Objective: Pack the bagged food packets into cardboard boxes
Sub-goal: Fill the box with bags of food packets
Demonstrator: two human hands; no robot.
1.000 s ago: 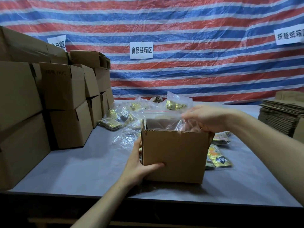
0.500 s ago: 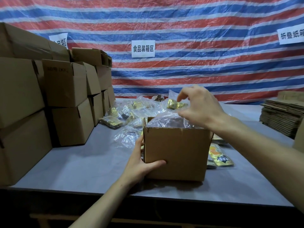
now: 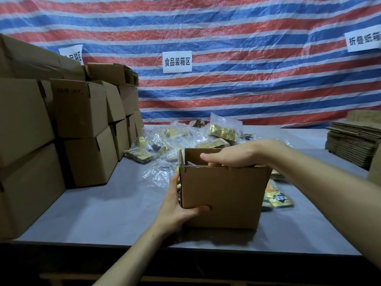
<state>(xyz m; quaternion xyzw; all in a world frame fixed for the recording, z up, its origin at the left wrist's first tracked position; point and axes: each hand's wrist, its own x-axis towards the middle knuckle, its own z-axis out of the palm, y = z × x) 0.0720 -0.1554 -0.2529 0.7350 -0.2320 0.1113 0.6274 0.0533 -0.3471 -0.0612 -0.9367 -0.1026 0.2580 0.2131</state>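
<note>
Matt corrugated cardboard box [image 3: 222, 195]; glossy plastic bags [image 3: 177, 139].

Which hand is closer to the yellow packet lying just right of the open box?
The right. The right hand dips into the top of the box, above and left of the packet; the left hand holds the box's far, left corner.

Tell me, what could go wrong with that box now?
1. The right hand reaches down into the box; a hard push might squash what's inside, which is hidden.
2. The box sits near the front edge of the table, gripped by the left hand; a tug could slide it off.
3. Loose packets beside it might get knocked.
</note>
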